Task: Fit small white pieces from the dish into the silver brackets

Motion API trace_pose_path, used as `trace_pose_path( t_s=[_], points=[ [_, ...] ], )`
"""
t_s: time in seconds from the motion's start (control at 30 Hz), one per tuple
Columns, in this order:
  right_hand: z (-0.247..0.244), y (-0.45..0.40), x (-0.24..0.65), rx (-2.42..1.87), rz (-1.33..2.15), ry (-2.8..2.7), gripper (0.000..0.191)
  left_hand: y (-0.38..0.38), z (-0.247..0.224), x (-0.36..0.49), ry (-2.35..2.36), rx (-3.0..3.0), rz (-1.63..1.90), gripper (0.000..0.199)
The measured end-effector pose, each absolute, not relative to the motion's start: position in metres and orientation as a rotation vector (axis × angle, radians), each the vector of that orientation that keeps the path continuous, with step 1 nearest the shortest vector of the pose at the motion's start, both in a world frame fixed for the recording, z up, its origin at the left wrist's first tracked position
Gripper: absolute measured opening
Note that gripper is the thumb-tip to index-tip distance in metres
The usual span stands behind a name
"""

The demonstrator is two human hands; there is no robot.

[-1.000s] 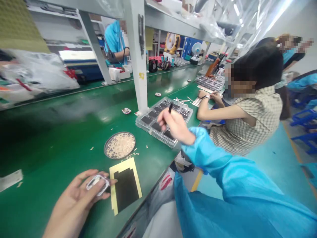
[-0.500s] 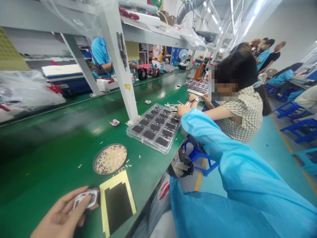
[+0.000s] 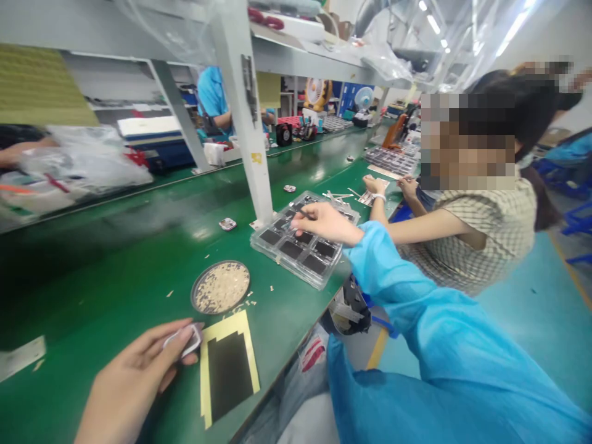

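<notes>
My left hand point(image 3: 143, 370) is closed at the table's lower left, pinching a small rounded-square smartwatch case point(image 3: 190, 340) with a pale rim between thumb and fingers. Over a clear plastic tray point(image 3: 308, 275) of dark square pieces, my right hand point(image 3: 324, 223) has its fingers pinched together. Something thin and dark shows at those fingertips, too small to name. Beside the left hand lies a black sheet point(image 3: 231, 373) on yellow backing paper point(image 3: 206, 388). A round dish point(image 3: 221, 287) of small pale and dark bits sits just beyond it.
Two similar small cases point(image 3: 227, 224) point(image 3: 289, 189) lie on the green table point(image 3: 152, 259). A white post point(image 3: 259, 154) rises behind the tray. A co-worker in a checked shirt point(image 3: 494, 216) sits at the right, hands over pale strips. An open bag point(image 3: 349, 311) hangs below the table edge.
My right hand has moved back left from the tray's far right corner to above its middle. The left hand still holds the case. The view has turned somewhat left.
</notes>
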State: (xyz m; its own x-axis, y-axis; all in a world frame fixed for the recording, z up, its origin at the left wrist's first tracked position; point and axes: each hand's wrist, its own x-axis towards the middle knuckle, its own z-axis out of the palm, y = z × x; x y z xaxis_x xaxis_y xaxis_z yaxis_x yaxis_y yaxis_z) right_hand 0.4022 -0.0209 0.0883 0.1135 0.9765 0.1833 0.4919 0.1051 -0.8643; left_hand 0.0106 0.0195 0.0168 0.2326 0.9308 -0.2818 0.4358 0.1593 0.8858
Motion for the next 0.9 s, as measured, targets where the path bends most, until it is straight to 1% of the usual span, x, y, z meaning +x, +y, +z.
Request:
trace_pose_path(
  t_s=[0.07, 0.17, 0.23, 0.33, 0.47, 0.6, 0.9],
  points=[
    [0.085, -0.009, 0.353, -1.252, 0.906, -1.503, 0.026, 0.020, 0.024, 0.020, 1.292, 1.365, 0.599, 0.055],
    [0.081, 0.006, 0.287, -1.041, 1.152, -1.523, 0.029, 0.026, 0.027, 0.026, 1.168, 1.293, 0.761, 0.054],
    [0.077, 0.012, 0.254, -1.001, 1.221, -1.482, 0.031, 0.031, 0.023, 0.024, 1.151, 1.236, 0.872, 0.051],
    [0.065, 0.016, 0.223, -1.014, 1.235, -1.392, 0.032, 0.033, 0.019, 0.016, 1.162, 1.139, 0.981, 0.046],
    [0.041, 0.011, 0.206, -1.044, 1.294, -1.317, 0.038, 0.028, 0.019, 0.010, 1.076, 1.020, 1.051, 0.042],
    [0.024, 0.008, 0.200, -1.067, 1.416, -1.296, 0.041, 0.021, 0.019, 0.008, 0.998, 1.072, 1.078, 0.034],
    [0.013, 0.017, 0.205, -1.074, 1.532, -1.212, 0.041, 0.004, 0.023, 0.012, 1.024, 1.346, 1.044, 0.042]
  ],
)
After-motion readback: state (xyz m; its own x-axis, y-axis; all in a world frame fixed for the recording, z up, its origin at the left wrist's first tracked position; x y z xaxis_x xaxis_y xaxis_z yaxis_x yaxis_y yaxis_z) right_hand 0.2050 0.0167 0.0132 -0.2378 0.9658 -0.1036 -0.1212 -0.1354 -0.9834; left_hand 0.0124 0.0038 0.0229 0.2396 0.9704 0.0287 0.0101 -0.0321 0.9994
